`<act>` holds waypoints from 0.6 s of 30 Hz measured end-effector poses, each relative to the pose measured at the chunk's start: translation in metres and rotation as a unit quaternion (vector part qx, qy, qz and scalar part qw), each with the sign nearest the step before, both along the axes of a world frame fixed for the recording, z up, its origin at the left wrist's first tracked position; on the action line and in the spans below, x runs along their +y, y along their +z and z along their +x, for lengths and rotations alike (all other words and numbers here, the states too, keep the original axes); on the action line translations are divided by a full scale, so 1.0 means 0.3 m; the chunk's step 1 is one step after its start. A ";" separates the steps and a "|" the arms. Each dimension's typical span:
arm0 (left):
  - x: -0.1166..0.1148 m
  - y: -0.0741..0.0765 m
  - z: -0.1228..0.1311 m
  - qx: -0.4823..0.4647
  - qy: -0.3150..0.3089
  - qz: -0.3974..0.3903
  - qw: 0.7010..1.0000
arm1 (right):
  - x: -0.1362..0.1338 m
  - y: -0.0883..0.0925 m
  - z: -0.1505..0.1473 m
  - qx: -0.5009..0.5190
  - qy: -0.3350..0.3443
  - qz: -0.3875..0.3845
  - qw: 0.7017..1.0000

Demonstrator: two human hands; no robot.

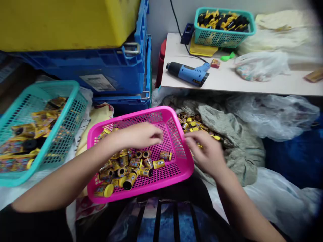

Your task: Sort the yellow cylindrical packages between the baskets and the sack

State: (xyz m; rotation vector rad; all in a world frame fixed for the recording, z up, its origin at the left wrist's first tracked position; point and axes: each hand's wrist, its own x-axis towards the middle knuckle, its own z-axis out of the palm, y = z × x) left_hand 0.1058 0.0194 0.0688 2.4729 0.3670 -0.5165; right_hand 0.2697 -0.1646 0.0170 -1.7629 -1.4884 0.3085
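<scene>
I'm likely sorting jars (135,163): left hand (142,135) above basket (151,187), right hand (208,151) beside it; I can't tell either grip; next needs delicacy.

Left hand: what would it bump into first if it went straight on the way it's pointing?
Probably the pink basket's right wall. I can't tell how high the left hand is, so it might pass over and meet the right hand instead.

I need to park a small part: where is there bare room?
The pink plastic basket has bare floor along its right wall; small yellow cylindrical containers crowd its left side. The white tabletop has a bare patch between the blue and black heat gun and the clear plastic bag.
</scene>
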 end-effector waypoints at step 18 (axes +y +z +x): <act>0.064 -0.021 -0.312 -0.108 0.293 -0.243 0.918 | 0.161 -0.033 -0.112 0.356 0.227 -0.142 0.895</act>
